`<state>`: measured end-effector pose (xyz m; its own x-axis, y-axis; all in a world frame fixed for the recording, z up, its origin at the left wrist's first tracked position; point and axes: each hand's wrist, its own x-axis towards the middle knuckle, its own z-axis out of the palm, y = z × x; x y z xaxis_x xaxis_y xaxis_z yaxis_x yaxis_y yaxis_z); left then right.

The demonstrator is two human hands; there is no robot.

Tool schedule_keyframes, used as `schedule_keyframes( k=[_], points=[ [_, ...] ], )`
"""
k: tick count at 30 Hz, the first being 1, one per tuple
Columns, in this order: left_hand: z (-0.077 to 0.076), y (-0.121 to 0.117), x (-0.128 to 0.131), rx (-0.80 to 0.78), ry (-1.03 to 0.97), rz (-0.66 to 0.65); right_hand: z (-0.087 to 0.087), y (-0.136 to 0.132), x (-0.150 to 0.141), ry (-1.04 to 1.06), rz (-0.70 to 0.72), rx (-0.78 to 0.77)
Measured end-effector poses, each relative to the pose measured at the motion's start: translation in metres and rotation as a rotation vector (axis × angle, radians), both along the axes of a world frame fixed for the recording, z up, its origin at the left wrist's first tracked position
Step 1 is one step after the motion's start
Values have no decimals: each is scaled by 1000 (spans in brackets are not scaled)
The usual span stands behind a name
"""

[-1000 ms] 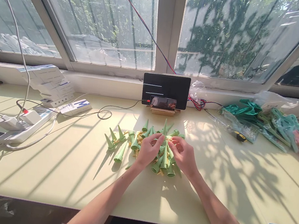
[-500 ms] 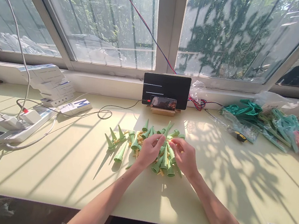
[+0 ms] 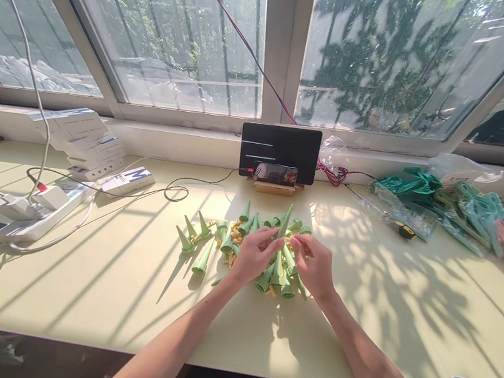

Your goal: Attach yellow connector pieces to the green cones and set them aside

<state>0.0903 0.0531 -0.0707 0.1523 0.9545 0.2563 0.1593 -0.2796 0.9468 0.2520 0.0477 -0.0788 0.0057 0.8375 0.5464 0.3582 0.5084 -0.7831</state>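
Over a pile in the middle of the table, my left hand (image 3: 255, 256) is closed on the lower part of a green pointed cone (image 3: 286, 220), its tip up. Close beside it on the right, my right hand (image 3: 316, 265) pinches a small yellowish piece (image 3: 287, 240) at the cone's base; the fingers partly hide it. Several more hollow green cones (image 3: 201, 262) lie below and around both hands. On the left of the pile, a few cones (image 3: 205, 225) stand upright. Small yellow pieces (image 3: 238, 237) are scattered among them.
A phone (image 3: 275, 174) leans on a stand before a black tablet (image 3: 280, 146). On the left are a power strip (image 3: 47, 212), cables and white boxes (image 3: 82, 138). Bagged green straps (image 3: 476, 213) and a black-and-yellow tool (image 3: 403, 230) lie on the right.
The held cone has shifted slightly right and leans a little to the right. My right hand has moved in closer to its base, and my left fingers have dropped lower on it.
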Motion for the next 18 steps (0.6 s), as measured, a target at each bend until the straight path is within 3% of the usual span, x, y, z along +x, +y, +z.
schedule_keyframes(
  k=[10, 18],
  points=[
    [-4, 2, 1, 85, 4, -50, 0, 4, 0, 295, 132, -353],
    [-8, 4, 0, 152, 68, -79, 2, 7, 1, 416, 198, -502]
  ],
)
